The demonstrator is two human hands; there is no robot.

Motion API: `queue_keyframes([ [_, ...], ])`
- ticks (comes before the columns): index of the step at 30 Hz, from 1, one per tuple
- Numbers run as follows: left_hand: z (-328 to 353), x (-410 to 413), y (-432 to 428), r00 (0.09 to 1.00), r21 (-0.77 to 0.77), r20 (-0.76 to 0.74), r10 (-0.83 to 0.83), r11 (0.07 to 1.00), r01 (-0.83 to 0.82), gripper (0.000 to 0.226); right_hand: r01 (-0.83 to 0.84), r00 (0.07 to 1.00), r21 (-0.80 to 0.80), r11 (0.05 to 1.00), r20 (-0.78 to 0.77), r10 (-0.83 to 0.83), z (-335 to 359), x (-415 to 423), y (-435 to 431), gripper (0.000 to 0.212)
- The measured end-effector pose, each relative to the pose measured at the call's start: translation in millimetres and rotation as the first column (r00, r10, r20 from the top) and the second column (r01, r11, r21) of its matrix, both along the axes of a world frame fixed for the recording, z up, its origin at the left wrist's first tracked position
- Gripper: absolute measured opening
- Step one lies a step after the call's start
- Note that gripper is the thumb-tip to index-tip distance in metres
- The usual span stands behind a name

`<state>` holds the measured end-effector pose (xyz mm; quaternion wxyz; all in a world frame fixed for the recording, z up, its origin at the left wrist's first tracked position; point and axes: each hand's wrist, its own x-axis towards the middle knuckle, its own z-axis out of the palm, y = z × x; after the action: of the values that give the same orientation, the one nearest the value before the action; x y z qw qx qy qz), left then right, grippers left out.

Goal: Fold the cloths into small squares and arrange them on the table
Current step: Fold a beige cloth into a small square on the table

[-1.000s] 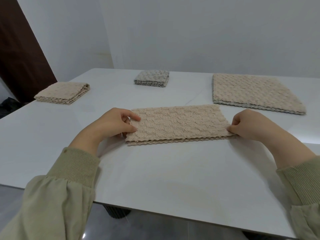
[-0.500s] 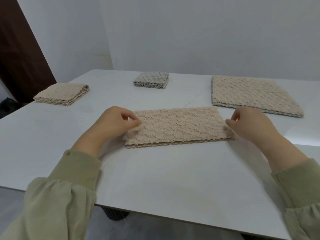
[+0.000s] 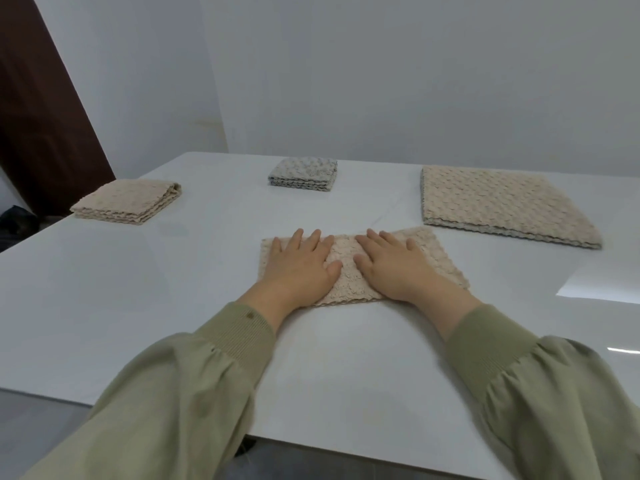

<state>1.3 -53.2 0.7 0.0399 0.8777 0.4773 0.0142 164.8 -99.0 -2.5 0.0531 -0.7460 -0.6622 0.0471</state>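
A beige textured cloth (image 3: 440,251), folded into a long strip, lies in the middle of the white table (image 3: 104,289). My left hand (image 3: 299,263) lies flat on its left half with fingers straight. My right hand (image 3: 393,261) presses flat on the middle and right part. Both hands hide much of the strip. A small folded beige square (image 3: 128,200) sits at the far left. A small folded grey square (image 3: 304,173) sits at the back centre. A stack of large unfolded beige cloths (image 3: 498,206) lies at the back right.
The table's near edge runs under my green sleeves. A white wall stands behind the table, and a dark brown door (image 3: 38,116) is at the far left. Bare tabletop surrounds the strip on the left and front.
Both hands let go of the strip's ends and moved inward. They now lie flat on top of the cloth, side by side.
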Motion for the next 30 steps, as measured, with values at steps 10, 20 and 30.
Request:
queue_keyframes([
  [10,-2.2,-6.3,-3.2,0.997,-0.01,-0.005,0.075,0.997,-0.075,0.064,0.192,0.979,0.156,0.969,0.036,-0.199,8.8,33.1,-8.1,0.053],
  [20,-3.5,-10.4,-2.6,0.998,-0.019,-0.01,0.063,0.998,-0.063,0.063,0.105,0.994,-0.001,0.995,0.006,-0.105,-2.3,11.3,-8.1,0.054],
  [30,-4.7,-38.3,18.8,0.938,-0.035,0.331,0.108,0.994,-0.102,0.045,0.244,0.968,0.206,0.948,0.001,-0.25,8.8,35.4,-22.9,0.047],
])
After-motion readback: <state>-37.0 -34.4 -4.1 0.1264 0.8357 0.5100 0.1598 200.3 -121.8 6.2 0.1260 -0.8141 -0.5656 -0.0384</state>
